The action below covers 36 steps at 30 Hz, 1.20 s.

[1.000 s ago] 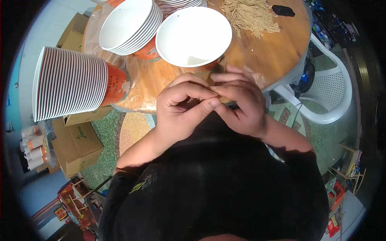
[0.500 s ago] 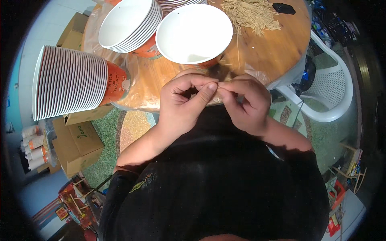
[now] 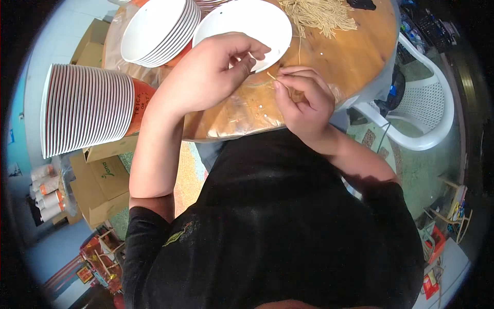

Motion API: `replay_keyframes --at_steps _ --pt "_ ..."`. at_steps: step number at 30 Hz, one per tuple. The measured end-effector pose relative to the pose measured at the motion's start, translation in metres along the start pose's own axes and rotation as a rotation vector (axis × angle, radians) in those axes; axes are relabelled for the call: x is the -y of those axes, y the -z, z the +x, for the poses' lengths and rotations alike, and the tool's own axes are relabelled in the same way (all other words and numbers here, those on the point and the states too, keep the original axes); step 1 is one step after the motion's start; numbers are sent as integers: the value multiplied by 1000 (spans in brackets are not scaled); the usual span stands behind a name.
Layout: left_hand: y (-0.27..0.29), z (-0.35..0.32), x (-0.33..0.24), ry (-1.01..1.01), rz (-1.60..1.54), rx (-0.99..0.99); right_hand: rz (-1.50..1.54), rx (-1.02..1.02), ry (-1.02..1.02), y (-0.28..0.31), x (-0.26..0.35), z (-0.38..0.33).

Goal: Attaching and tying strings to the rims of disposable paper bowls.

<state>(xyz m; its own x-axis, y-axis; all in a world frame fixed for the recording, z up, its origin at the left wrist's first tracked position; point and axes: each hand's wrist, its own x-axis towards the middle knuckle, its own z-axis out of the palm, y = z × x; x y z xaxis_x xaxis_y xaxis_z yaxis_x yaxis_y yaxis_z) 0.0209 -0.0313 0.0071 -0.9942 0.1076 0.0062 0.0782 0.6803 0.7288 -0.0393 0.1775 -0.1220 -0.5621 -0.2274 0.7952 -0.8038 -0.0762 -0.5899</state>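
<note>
My right hand pinches the end of a tan string between thumb and fingers, above the near part of the wooden table. A thin strand also runs down from a tan yarn bundle toward this hand. My left hand is raised over the near rim of a bucket with a white inside. Its fingers are bent, with a gap between thumb and fingertip, and I see nothing held there. The left hand and forearm hide part of the bucket's near side.
Stacked white-rimmed orange buckets lie tilted at the table's left edge. Another stack stands behind. A black object lies beyond the yarn. Plastic sheeting covers the round table. A white chair is at right, cardboard boxes at left.
My hands, which were together at the fingertips, have parted. The left has moved up and left over the bucket; the right has stayed nearby, with the string end now visible.
</note>
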Motion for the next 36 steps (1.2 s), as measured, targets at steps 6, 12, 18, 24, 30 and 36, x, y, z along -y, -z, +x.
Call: replay_keyframes --at_steps 6,12,18,24,30,36 --pt "0 7 -1 4 48 71 -9 20 -14 -3 -2 0" --pt "3 10 1 16 48 105 0 -21 -27 -7 -4 -3" --pt "9 14 6 31 7 172 -30 -45 -32 -7 -2 -2" --pt "10 20 7 50 -38 201 -74 -23 -51 -8 4 3" --pt "13 26 6 93 35 303 -97 -62 -44 -11 -2 2" --pt "10 23 -1 49 137 226 -95 6 -193 -6 15 7"
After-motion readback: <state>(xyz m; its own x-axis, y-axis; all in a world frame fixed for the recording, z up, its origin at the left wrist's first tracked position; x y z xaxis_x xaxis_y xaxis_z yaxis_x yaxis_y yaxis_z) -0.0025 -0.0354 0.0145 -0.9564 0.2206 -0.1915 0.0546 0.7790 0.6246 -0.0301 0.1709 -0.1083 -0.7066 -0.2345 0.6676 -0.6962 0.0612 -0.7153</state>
